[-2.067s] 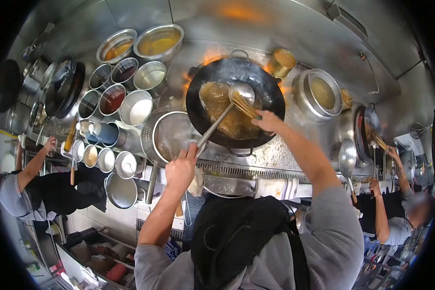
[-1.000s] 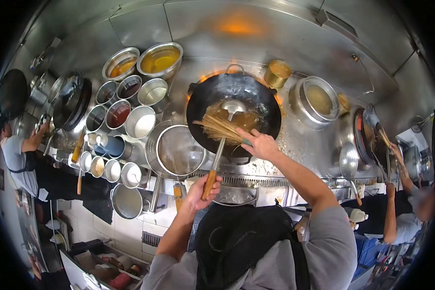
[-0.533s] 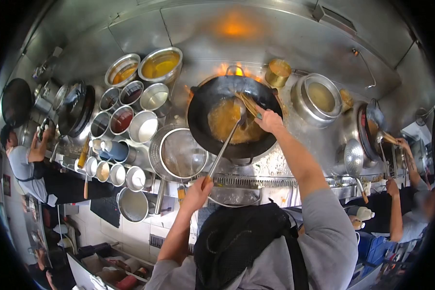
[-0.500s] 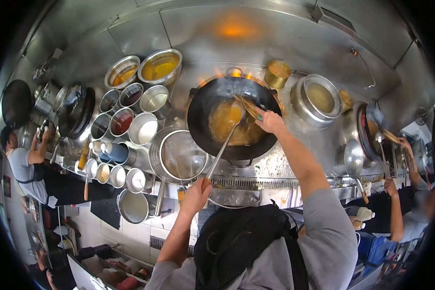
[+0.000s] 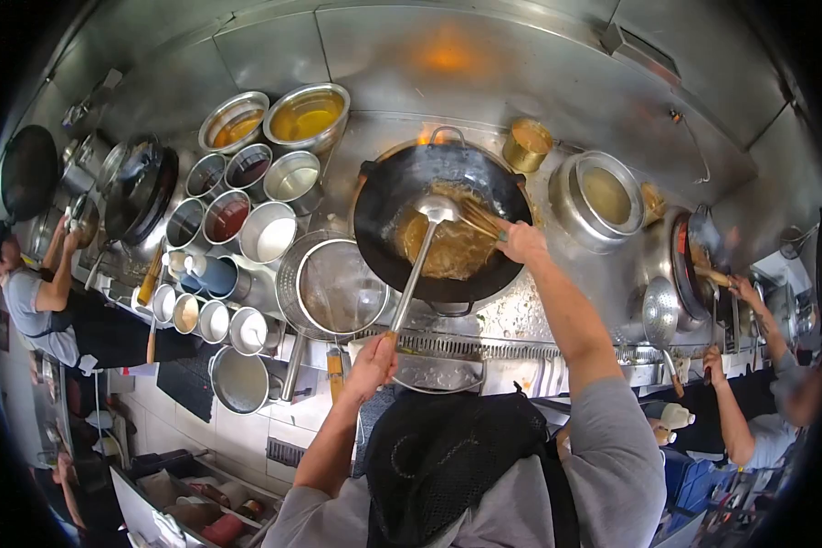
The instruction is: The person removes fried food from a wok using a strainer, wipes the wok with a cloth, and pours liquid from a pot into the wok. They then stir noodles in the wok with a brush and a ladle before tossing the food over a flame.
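A black wok [image 5: 382, 256] sits on the burner in front of me, with cloudy brown liquid [image 5: 457, 258] swirling in its bottom. My left hand [image 5: 372, 365] is closed around the wooden end of a long-handled ladle [image 5: 417, 274]. The ladle's metal bowl is over the left part of the liquid, its pale rounded side showing. In my right hand [image 5: 523, 243], at the wok's right side, is a bamboo wok brush [image 5: 480, 219]. Its splayed bristles point left into the wok, close beside the ladle bowl.
Left of the wok are a strainer over a pot [image 5: 342, 283] and several metal sauce containers [image 5: 268, 233]. Oil bowls [image 5: 309, 117] stand behind them. A tin [image 5: 528, 144] and a stockpot [image 5: 603, 196] are to the right. Co-workers [image 5: 749, 420] work on both sides.
The ladle bowl has shifted slightly left and turned, showing its pale metal instead of brown liquid. The brush has moved slightly down and right. Flames behind the wok are smaller.
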Motion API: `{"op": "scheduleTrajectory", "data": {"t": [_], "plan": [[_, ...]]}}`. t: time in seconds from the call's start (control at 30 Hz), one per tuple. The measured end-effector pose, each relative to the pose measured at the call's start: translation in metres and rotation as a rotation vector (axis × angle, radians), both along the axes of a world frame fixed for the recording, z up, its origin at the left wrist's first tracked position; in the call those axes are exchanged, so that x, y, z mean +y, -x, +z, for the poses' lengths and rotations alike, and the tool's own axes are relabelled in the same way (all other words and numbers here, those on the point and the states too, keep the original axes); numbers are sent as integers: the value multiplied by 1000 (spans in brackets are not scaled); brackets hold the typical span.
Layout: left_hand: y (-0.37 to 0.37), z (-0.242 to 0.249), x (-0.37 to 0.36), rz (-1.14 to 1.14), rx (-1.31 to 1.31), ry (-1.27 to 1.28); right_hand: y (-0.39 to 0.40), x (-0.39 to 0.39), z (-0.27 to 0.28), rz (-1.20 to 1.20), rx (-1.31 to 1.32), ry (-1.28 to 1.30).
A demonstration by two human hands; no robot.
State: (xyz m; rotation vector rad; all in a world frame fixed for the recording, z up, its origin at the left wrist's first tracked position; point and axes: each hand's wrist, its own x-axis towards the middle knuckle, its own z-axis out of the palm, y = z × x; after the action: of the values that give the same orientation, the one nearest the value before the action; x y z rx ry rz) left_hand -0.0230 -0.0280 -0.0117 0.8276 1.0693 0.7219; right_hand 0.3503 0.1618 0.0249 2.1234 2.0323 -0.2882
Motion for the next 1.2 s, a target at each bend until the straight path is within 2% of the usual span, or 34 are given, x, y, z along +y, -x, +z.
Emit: {"op": "scheduleTrajectory", "data": {"t": [0.03,0.1,0.13,0.2,0.3,0.43,0.47,0.5,0.57,0.6,0.67,0.73,0.77,0.83,0.87,0.93,0.97,1.0,1.03,1.07,1.1,1.17,1.2], "plan": [[-3,2,-4,52,-36,65,6,-4,3,3,-4,5],[-10,0,-3,62,-109,106,23,-15,16,-219,158,-139],[-11,-2,-3,68,-175,149,25,-21,13,-215,152,-137],[-12,-5,-3,70,-192,151,27,-28,3,-80,90,-82],[-9,-4,-1,51,-144,114,7,-13,4,-32,-12,-16],[-9,4,2,8,-35,69,44,-33,25,-33,58,-193],[-9,9,3,7,-36,70,60,-45,32,91,-7,-176],[-8,15,6,22,-73,112,60,-50,4,209,-9,-308],[-7,16,10,38,-111,154,64,-50,-2,325,30,-336],[-3,13,13,-9,-36,110,65,-43,-3,325,32,-336],[-2,12,10,-58,41,67,68,-17,7,104,92,-284],[-2,17,-2,51,808,-869,58,14,2,-58,142,-262],[0,28,-4,43,811,-869,48,23,1,-103,160,-227],[4,51,-5,-93,1144,-750,26,29,1,-9,69,-105],[5,57,-2,-89,1146,-745,18,28,8,29,69,-58],[12,64,7,-199,1138,-547,5,26,15,44,34,-89],[23,45,12,-192,1137,-548,-1,27,22,54,-6,-123],[40,9,19,-168,885,-449,-5,26,33,58,-11,-129],[45,5,23,-147,635,-351,-7,23,45,-19,81,-214],[47,1,24,-184,622,-261,-8,23,56,-98,174,-307],[47,-4,22,-183,619,-266,-8,21,62,-99,170,-312],[39,6,21,-171,669,-378,-9,20,73,-205,392,-477],[40,-21,20,-124,665,-430,-13,23,50,-49,458,-674]]}}
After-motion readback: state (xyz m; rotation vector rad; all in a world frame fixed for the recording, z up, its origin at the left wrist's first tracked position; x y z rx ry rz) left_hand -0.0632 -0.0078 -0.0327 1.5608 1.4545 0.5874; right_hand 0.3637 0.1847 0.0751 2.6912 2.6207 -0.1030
